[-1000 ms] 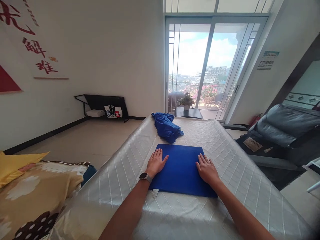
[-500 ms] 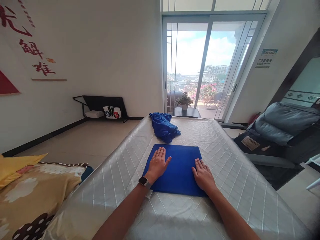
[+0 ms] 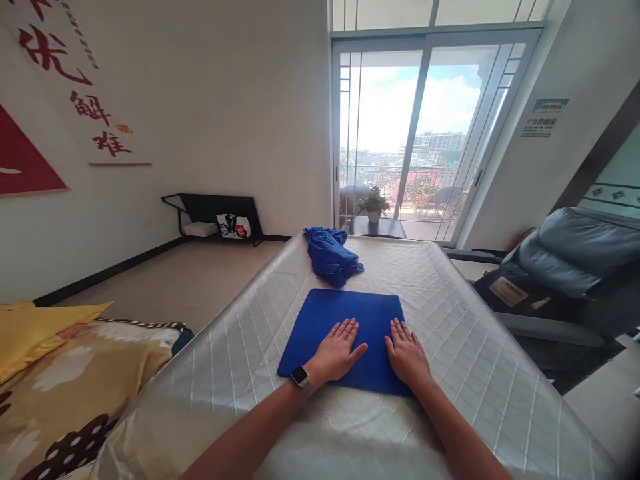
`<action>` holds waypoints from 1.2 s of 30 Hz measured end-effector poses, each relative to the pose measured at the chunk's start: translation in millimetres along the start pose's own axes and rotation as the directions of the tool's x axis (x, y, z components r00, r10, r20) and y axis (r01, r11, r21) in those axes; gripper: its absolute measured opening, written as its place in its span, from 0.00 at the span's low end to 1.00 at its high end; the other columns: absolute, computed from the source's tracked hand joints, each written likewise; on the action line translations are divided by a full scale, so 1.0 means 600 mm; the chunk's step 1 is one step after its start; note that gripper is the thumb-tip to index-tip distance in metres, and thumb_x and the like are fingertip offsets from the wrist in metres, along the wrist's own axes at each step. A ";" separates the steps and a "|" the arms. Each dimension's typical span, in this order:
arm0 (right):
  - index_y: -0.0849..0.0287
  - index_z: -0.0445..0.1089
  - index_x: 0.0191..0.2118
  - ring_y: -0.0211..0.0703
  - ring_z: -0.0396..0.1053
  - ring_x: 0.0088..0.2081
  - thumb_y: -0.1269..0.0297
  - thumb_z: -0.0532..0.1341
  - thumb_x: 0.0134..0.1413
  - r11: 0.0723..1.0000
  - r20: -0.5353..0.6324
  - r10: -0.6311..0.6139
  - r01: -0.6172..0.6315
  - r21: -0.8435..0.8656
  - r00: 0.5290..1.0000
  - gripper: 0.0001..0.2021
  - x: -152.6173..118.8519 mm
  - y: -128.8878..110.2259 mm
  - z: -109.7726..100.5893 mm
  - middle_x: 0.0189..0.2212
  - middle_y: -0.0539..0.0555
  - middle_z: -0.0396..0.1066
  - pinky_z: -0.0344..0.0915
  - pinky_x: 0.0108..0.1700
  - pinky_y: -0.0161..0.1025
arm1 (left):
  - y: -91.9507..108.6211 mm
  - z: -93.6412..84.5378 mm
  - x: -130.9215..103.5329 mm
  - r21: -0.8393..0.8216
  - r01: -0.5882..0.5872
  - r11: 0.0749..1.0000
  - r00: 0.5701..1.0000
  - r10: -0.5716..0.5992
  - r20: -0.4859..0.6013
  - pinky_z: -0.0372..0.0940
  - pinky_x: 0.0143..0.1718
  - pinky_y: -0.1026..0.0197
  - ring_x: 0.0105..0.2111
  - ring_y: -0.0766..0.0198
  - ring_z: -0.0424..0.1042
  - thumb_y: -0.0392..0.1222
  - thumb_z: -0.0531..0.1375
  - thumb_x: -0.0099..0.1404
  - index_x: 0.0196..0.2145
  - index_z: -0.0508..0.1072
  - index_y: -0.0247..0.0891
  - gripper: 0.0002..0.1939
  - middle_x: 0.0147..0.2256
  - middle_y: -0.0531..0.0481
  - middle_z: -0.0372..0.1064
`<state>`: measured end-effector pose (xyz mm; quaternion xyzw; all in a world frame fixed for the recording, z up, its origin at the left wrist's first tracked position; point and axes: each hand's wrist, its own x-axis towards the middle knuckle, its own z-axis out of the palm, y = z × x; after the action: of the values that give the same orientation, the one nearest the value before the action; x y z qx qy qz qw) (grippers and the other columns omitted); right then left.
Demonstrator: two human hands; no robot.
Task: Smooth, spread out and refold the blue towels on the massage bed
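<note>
A flat blue folded cloth (image 3: 320, 327) lies on the silver quilted cover (image 3: 240, 353) in front of me. Across its lower middle rests my left hand (image 3: 337, 353), palm down, thumb spread to the right; a watch is on that wrist. On the cloth's right edge lies my right hand (image 3: 407, 350), also palm down with fingers stretched out. Neither hand grips anything. Just beyond the folded cloth is a crumpled blue cloth (image 3: 331, 257) in a loose heap.
Patterned bedding (image 3: 85, 387) and a yellow cloth (image 3: 45, 333) are at the left. A grey padded recliner (image 3: 580, 250) stands on the right. Behind the far end are a potted plant (image 3: 374, 205) on a dark chair and a sliding glass door (image 3: 385, 113).
My left hand has slid right and toward me over the folded cloth, uncovering its left side. My right hand stays about where it was. The view has turned slightly left.
</note>
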<state>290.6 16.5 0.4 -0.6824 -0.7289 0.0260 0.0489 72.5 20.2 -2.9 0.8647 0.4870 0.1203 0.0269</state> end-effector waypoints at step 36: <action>0.64 0.38 0.71 0.46 0.33 0.71 0.53 0.38 0.69 0.999 0.098 0.032 -0.034 0.018 0.995 0.31 -0.118 -0.022 -0.013 0.71 0.54 0.33 0.35 0.70 0.50 | 0.041 -0.021 -0.053 -0.008 -0.207 0.978 0.978 0.206 -0.041 0.45 0.68 0.49 0.69 0.57 0.40 0.58 0.39 0.76 0.71 0.43 0.38 0.33 0.70 0.44 0.41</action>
<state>283.1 -55.3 6.8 -0.6918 -0.7187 0.0671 0.0194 74.0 -20.5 7.8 0.9078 0.3943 0.1426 0.0100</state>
